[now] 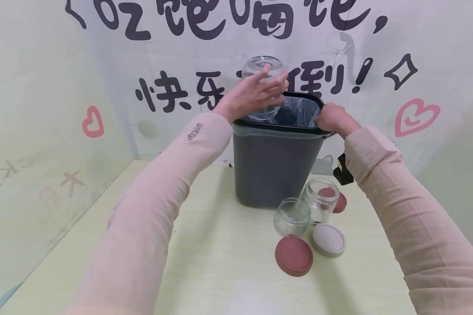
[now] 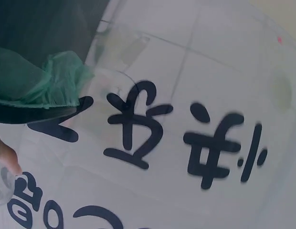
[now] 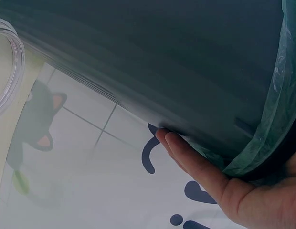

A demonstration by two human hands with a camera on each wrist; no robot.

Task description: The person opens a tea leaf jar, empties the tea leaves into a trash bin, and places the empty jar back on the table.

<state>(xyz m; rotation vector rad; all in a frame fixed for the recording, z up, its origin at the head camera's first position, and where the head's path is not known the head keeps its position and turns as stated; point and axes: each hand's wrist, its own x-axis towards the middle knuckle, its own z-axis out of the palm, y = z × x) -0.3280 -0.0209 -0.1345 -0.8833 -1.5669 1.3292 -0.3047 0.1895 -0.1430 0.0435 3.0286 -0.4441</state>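
Observation:
My left hand point(image 1: 256, 94) holds a clear glass jar point(image 1: 260, 65) upside down above the opening of a dark grey trash can point(image 1: 276, 166). The jar's base faces up, and its mouth is near the can's rim. A thin greenish bag point(image 1: 299, 107) lines the can and folds over its black rim. At the can's right corner, my right hand point(image 1: 333, 117) grips the rim; in the right wrist view its fingers point(image 3: 195, 164) lie along the can's outside. Only a fingertip point(image 2: 8, 160) and a bit of the jar show in the left wrist view.
Two open glass jars, a short one point(image 1: 292, 217) and a taller one point(image 1: 320, 203), stand right of the can. Nearby lie a red lid point(image 1: 294, 256), a beige lid point(image 1: 328, 240) and another red lid point(image 1: 341, 203). A black object point(image 1: 343, 173) is partly hidden behind the right sleeve.

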